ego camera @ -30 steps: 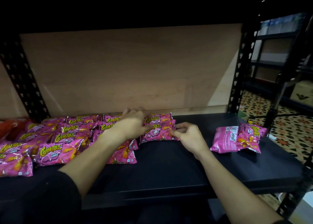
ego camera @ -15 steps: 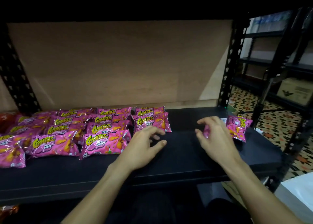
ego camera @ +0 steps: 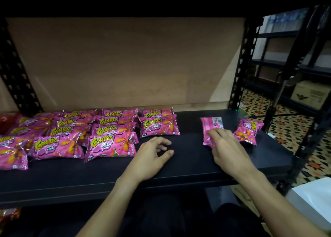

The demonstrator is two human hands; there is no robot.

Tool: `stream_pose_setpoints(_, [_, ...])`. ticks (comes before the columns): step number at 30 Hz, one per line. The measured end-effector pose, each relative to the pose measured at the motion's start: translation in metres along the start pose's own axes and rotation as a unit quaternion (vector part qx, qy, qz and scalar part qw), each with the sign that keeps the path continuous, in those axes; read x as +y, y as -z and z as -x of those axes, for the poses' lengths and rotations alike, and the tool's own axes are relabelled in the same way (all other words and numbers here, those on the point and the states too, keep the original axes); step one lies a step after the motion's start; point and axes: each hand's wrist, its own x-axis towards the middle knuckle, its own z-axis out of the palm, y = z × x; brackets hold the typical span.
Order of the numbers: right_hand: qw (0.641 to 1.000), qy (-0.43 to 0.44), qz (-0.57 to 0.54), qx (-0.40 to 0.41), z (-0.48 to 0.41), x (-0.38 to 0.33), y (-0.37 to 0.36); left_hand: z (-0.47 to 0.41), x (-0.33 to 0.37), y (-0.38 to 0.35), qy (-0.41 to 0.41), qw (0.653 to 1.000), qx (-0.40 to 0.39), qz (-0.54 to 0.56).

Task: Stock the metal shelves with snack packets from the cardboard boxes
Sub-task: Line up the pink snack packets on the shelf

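Across the lower half of the frame runs a black metal shelf [ego camera: 188, 165], backed by a plain brown board [ego camera: 125, 63] that fills the upper middle. Right of its perforated upright [ego camera: 240, 72], a second dark rack [ego camera: 279, 34] stands on a patterned tile floor [ego camera: 286, 129], with a cardboard box [ego camera: 309, 93] on one of its levels. A white block [ego camera: 313, 201] sits in the lower right corner.

Pink Corntoz packets [ego camera: 111, 145] cover the left half of the shelf in overlapping rows, face up, from the board almost to the front edge. A red-orange packet [ego camera: 7, 120] shows at the far left edge. Right of centre, with bare shelf between them and the rows, lie a face-down packet [ego camera: 211, 124] and, just beside it to the right, a tilted packet [ego camera: 248, 131], face up.

The right hand [ego camera: 229, 150] lies on the face-down packet, fingers slightly spread over its near end. The thumb is hidden, so whether it grips cannot be told. The left hand [ego camera: 152, 158] is over bare shelf just right of the front row, fingers loosely curled and apart, holding nothing.
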Motion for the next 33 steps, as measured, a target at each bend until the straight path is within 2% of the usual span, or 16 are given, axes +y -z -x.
stream_pose_setpoints(7, [0.982,0.023,-0.133,0.131,0.004,-0.005,-0.007,0.001,-0.001,0.0,-0.001,1.0,-0.013,-0.01])
stream_pose_setpoints(11, [0.927,-0.068,-0.279,0.243,0.004,-0.011,0.005,-0.001,-0.002,0.0,0.013,1.0,-0.022,0.018])
stream_pose_setpoints(13, [0.874,-0.13,-0.379,0.274,0.002,-0.014,0.012,-0.003,-0.003,0.001,0.023,0.998,-0.029,0.052])
stream_pose_setpoints(14, [0.832,-0.156,-0.45,0.283,-0.001,-0.015,0.015,-0.004,-0.004,0.002,0.025,0.997,-0.028,0.071])
stream_pose_setpoints(17, [0.671,-0.221,-0.653,0.274,-0.007,-0.019,0.023,-0.006,-0.001,0.003,0.033,0.991,-0.018,0.127])
stream_pose_setpoints(18, [0.638,-0.231,-0.685,0.263,-0.008,-0.019,0.025,-0.007,0.002,0.004,0.038,0.988,-0.013,0.149])
stream_pose_setpoints(24, [0.513,-0.25,-0.802,0.173,-0.009,-0.028,0.027,-0.014,0.029,0.007,0.064,0.973,-0.035,0.221])
stream_pose_setpoints(25, [0.503,-0.249,-0.813,0.157,-0.01,-0.032,0.025,-0.016,0.034,0.007,0.069,0.971,-0.039,0.228])
stream_pose_setpoints(27, [0.507,-0.242,-0.817,0.129,-0.012,-0.038,0.019,-0.022,0.044,0.007,0.077,0.965,-0.022,0.251])
stream_pose_setpoints(30, [0.542,-0.231,-0.802,0.095,-0.019,-0.045,0.011,-0.034,0.045,0.018,0.094,0.956,0.055,0.271])
stream_pose_setpoints(33, [0.575,-0.215,-0.787,0.061,-0.026,-0.049,0.005,-0.039,0.038,0.038,0.088,0.973,0.067,0.205])
